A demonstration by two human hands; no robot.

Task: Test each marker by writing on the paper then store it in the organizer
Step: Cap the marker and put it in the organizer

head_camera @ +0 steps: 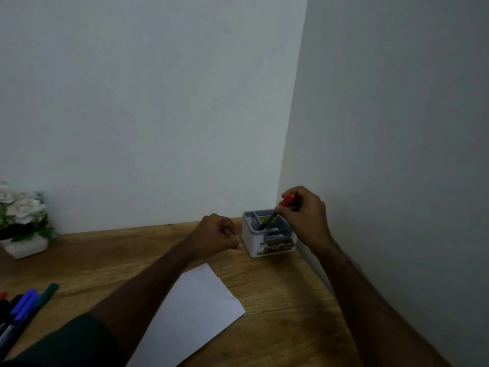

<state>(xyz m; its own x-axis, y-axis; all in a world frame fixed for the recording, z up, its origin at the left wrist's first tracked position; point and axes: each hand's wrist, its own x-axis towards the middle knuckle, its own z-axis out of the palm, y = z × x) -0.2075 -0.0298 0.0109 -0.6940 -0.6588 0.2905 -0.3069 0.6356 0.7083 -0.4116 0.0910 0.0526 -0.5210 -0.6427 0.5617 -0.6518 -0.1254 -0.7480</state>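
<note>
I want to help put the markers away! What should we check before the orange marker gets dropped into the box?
1. Right hand holds the orange marker firmly: ok, fingers pinch its capped top.
2. Marker's lower end is over an open compartment of the organizer: ok, it points into the middle section.
3. Cap is on: ok, orange cap shows.
4. Marker was tested on the paper: cannot tell, no marks visible.
5. Organizer is steadied: not ok, the left hand is beside it, loosely curled, not gripping.
6. More markers wait: ok, a bunch of markers lies at the table's left edge.
</note>
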